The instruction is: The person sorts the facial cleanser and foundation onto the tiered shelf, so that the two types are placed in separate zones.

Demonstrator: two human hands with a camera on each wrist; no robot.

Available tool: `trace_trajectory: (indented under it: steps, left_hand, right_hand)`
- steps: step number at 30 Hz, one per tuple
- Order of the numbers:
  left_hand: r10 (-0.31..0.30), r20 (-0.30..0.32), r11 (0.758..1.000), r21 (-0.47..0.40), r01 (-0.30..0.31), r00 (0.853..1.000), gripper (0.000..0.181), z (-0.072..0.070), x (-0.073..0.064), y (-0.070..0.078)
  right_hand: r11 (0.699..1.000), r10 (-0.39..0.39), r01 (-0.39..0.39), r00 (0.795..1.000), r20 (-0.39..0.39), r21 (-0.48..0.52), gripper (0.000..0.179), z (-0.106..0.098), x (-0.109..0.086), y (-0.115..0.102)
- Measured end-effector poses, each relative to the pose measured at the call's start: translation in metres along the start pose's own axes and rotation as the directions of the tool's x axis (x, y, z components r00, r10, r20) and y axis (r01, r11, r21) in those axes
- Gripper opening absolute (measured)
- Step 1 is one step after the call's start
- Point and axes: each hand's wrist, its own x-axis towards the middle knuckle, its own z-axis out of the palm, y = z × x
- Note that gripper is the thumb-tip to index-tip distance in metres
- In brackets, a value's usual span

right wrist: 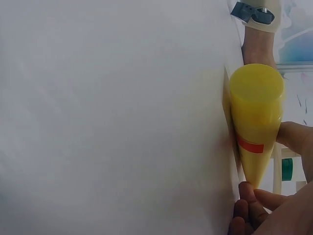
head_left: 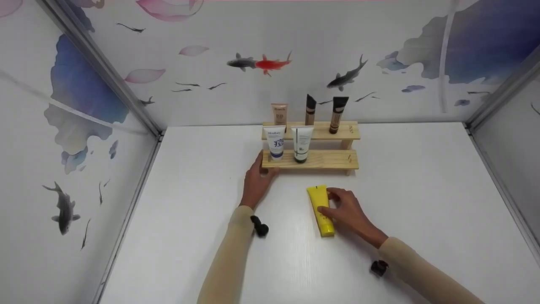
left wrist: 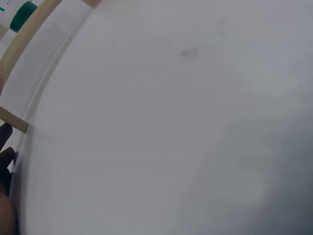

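My left hand [head_left: 257,181] grips the left end of the lower step of a two-step wooden display rack [head_left: 325,160]. In the left wrist view its fingers [left wrist: 6,156] show beside the wooden leg [left wrist: 14,119] of the rack. My right hand [head_left: 348,213] holds a yellow squeeze tube [head_left: 320,209], thumb on the near face and fingers at the flat end. The tube's cap points toward me, and its flat end faces the rack. In the right wrist view the yellow tube [right wrist: 257,107] shows its round cap and a red mark, close over the table.
On the lower step stand a white-and-blue tube [head_left: 276,141] and a white tube with a dark cap [head_left: 302,141]. The upper step bears a beige BB tube [head_left: 279,114] and two dark-capped brown tubes [head_left: 336,116]. Behind the white table [head_left: 190,190] rises a printed wall [head_left: 303,33].
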Motion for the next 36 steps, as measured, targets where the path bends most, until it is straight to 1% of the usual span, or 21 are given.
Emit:
trace_trajectory:
  steps: [6,12,16,21,27,31,36]
  left_hand:
    - [-0.004,-0.003,1.000,0.006,0.004,1.000,0.094,0.000,0.001,-0.001]
    - [-0.004,-0.003,1.000,0.011,0.004,1.000,0.093,0.000,0.002,-0.001]
    - [-0.010,-0.002,1.000,0.008,0.010,1.000,0.093,0.000,0.002,-0.001]
    - [-0.005,0.000,1.000,0.010,0.005,1.000,0.093,0.000,0.002,0.000]
    - [0.017,-0.007,1.000,0.025,-0.017,1.000,0.094,0.000,0.002,-0.001]
    - [0.034,-0.010,0.999,0.019,-0.033,0.999,0.092,0.000,0.001,-0.002]
    - [0.026,-0.006,1.000,0.013,-0.026,1.000,0.092,0.000,0.001,-0.001]
  right_hand:
    - [0.999,0.006,-0.004,1.000,0.031,-0.036,0.073,-0.003,0.004,-0.005]
    - [0.996,0.048,-0.042,0.996,0.075,-0.081,0.063,-0.005,0.007,-0.013]
    - [0.995,0.074,-0.067,0.994,0.086,-0.080,0.057,-0.006,0.009,-0.016]
    - [0.994,0.075,-0.067,0.992,0.097,-0.082,0.053,-0.011,0.012,-0.021]
    - [0.997,0.077,-0.074,0.992,0.097,-0.037,0.050,-0.017,0.015,-0.023]
    - [0.995,0.098,-0.098,0.991,0.086,0.000,0.050,-0.022,0.015,-0.023]
    - [0.989,0.146,-0.148,0.985,0.092,0.016,0.056,-0.029,0.015,-0.021]
